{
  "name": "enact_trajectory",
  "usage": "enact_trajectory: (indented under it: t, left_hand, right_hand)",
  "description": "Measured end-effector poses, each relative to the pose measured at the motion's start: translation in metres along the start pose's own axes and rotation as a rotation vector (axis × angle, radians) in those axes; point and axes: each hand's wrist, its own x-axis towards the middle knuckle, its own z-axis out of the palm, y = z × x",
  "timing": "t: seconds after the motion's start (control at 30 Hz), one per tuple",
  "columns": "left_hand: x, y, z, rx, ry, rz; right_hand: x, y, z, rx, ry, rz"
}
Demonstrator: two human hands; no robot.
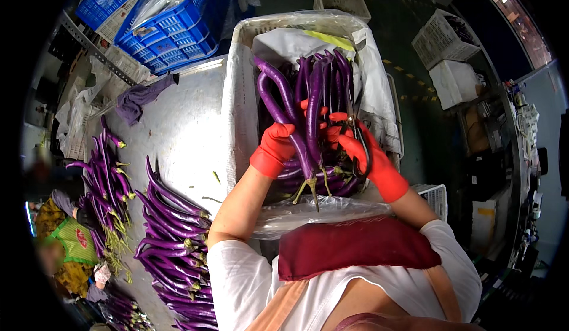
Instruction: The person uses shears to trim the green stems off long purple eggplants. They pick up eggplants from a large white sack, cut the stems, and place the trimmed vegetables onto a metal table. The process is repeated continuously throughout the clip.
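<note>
In a red glove, my left hand (275, 146) grips a few long purple eggplants (286, 95). Its thumb lies on top, and red fingertips show behind another eggplant (314, 104). Their green stems (313, 191) point toward my body. My right hand (378, 164), also gloved in red, holds a pair of scissors (365, 146) with dark handles, blades directed away from me. Both hands are over a white plastic crate (242, 33) lined with clear film and white sheeting. More eggplants (340, 79) lie inside, some partly hidden by my hands.
Left of the crate, a metal table (178, 135) bears piles of eggplants (178, 242) and a purple cloth (142, 97). A co-worker (73, 246) stands at its far left side. Blue crates (178, 28) are at the upper left; a white crate (444, 37) stands right.
</note>
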Motion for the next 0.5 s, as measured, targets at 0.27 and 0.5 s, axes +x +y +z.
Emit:
enact_trajectory:
  t: [0.27, 0.5]
  left_hand:
    - [0.001, -0.023, 0.018, 0.332, 0.131, -0.003]
    - [0.007, -0.014, 0.001, -0.048, 0.082, 0.060]
  right_hand:
    - [0.019, 0.037, -0.002, -0.299, 0.337, -0.134]
    - [-0.020, -0.052, -0.011, -0.337, 0.611, -0.371]
